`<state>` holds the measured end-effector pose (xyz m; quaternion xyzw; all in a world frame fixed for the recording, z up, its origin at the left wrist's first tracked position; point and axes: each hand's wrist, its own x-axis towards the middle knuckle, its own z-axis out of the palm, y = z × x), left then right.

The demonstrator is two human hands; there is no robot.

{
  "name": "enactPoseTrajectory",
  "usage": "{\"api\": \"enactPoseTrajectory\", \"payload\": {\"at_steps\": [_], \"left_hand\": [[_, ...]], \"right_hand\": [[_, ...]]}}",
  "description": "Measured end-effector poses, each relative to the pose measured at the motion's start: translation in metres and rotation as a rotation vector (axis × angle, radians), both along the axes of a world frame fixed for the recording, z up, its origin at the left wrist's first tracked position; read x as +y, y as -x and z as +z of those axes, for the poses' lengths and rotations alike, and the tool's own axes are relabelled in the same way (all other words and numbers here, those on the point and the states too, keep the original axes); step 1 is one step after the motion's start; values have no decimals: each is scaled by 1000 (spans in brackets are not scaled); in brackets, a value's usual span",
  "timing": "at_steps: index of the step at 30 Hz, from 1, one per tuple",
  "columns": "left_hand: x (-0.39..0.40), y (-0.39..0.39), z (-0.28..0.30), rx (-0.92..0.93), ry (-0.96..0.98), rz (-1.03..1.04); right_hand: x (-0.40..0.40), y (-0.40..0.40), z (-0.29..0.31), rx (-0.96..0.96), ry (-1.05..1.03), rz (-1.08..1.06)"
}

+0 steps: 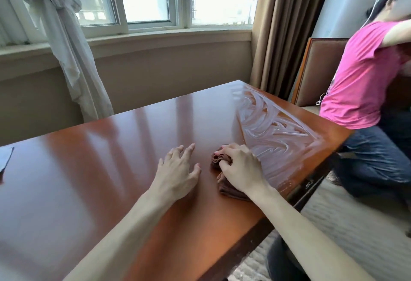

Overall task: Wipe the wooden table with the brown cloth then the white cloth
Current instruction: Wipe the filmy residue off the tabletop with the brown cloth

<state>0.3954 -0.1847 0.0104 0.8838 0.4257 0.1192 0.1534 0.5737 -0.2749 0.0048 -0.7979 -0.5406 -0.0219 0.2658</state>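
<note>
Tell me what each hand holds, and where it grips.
The right hand grips the brown cloth by its bunched far end. The left hand holds nothing, fingers spread over the table.

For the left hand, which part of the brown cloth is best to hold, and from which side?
Probably the bunched fold at the far end of the brown cloth, coming from the left. It stands up from the wooden table and faces the open left hand; the right hand covers the middle.
</note>
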Motion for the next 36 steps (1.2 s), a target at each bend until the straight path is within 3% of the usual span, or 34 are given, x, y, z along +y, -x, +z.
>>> {"api": "enactPoseTrajectory", "payload": {"at_steps": [4, 7, 12, 14, 17, 20, 23, 25, 28, 32, 36], "left_hand": [[-21, -24, -4, 176, 59, 24], [-25, -23, -9, 251, 8, 21], [-29, -14, -16, 208, -75, 18], [-30, -14, -18, 204, -77, 22], [-30, -14, -19, 187, -88, 27], [-30, -14, -18, 182, -85, 30], [-32, -14, -18, 196, -88, 38], [-33, -15, -18, 198, -93, 40], [-32, -14, -20, 201, -109, 44], [-33, -15, -20, 193, -109, 42], [-33, -16, -19, 191, -110, 44]], "right_hand": [[-50, 3, -3, 31, -43, 52], [-34, -27, 5, 38, -20, -4], [-22, -36, 14, 12, 4, -174], [-45, -10, 6, -33, -42, -75], [-72, -6, 6, 67, -45, 66], [-42, -47, 16, 73, 12, -73], [-35, -37, 14, 47, -13, -169], [-54, -16, 5, 4, -54, -75], [-68, -16, 7, 131, -49, 40], [-37, -36, 17, 108, -2, -117], [-55, -3, 7, 15, -22, 24]]}}
